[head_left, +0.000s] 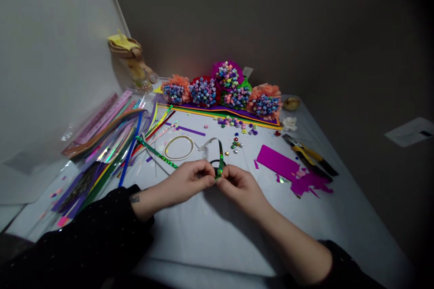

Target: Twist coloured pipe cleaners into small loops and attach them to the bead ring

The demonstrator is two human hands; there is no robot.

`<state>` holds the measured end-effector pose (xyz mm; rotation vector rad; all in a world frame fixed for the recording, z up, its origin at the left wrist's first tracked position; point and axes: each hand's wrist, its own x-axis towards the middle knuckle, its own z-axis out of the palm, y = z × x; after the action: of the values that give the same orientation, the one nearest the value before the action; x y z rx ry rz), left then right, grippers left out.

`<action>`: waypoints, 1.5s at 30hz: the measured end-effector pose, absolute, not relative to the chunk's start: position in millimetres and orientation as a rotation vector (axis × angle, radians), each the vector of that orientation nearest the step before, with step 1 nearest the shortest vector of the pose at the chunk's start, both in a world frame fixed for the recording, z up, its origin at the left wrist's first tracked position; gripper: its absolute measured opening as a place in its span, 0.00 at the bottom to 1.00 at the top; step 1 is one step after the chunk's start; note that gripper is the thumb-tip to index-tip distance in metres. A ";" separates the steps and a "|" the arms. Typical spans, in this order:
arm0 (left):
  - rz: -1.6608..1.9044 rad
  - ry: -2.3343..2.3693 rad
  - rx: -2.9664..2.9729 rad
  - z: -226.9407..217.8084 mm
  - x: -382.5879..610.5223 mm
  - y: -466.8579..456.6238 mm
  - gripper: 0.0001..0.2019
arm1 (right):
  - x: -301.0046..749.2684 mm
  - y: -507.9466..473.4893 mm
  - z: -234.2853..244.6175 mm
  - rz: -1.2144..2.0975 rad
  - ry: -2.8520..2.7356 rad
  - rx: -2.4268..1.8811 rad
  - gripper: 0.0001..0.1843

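Observation:
My left hand and my right hand meet at the middle of the white table. Both pinch a glittery green paper strip, which loops up and back between the fingertips. The fingers of both hands are closed on the folded end of the strip. Another green glitter strip lies on the table just left of my left hand.
Packets of coloured paper strips fan out at the left. A tape ring lies ahead. Paper flower bouquets line the back. Small folded stars, a magenta paper piece and yellow-handled pliers lie at the right.

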<state>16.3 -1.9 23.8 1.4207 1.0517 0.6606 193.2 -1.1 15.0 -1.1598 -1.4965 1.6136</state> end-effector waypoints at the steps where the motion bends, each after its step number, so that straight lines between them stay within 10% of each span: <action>1: 0.652 1.059 1.438 24.2 16.1 -2.2 0.06 | 193.8 -1.5 14.5 1.591 -1.514 -1.165 0.14; 34: 0.693 1.245 1.647 14.7 20.4 -7.8 0.07 | 191.5 0.0 8.0 1.443 -1.509 -1.242 0.10; 45: 0.794 1.257 1.704 17.9 19.7 -12.4 0.05 | 195.3 -10.4 18.8 0.569 -1.865 -0.968 0.06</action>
<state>19.7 -12.4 17.9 1.7043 1.2575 0.7945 195.3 -10.4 18.8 -0.9678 -1.8647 0.5693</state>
